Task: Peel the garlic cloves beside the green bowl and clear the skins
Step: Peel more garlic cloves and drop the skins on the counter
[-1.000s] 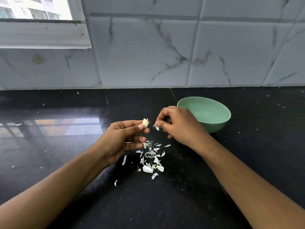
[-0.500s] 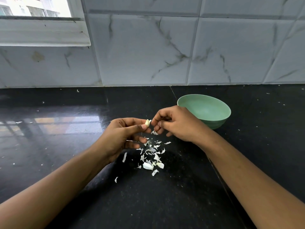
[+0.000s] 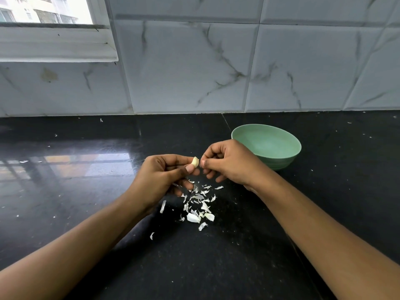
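**Partly hidden clove, pinched above a scatter of skins**

Only the upper half of the garlic clove (image 3: 195, 162) shows; its lower end is tucked behind the thumb of the left hand (image 3: 164, 176), which grips it between thumb and forefinger, the other fingers curled beneath. The right hand (image 3: 229, 163) faces it with all fingers bent inward and its thumb tip just beside the clove's top. Its palm is turned away, so whether thumb and forefinger are nipping the clove, a shred of skin or nothing at all cannot be told. That hand also covers the near left rim of the green bowl (image 3: 285, 162), which stands just behind it on the black countertop (image 3: 86, 213); the part of the bowl's inside that shows is plain pale green. Both forearms run off the bottom edge, and the window (image 3: 43, 9) is cut off at the top left corner.

What can be seen of the clove is cream-coloured, smooth and pointed, held up in the air between the two hands, left of the bowl. Beneath it lie the skins (image 3: 198, 204): thin white flakes and curls in a loose heap on the counter. A few of them possibly slip under the left fingers, and strays lie nearer the person. Grey-veined tiled wall (image 3: 194, 72) rises behind.
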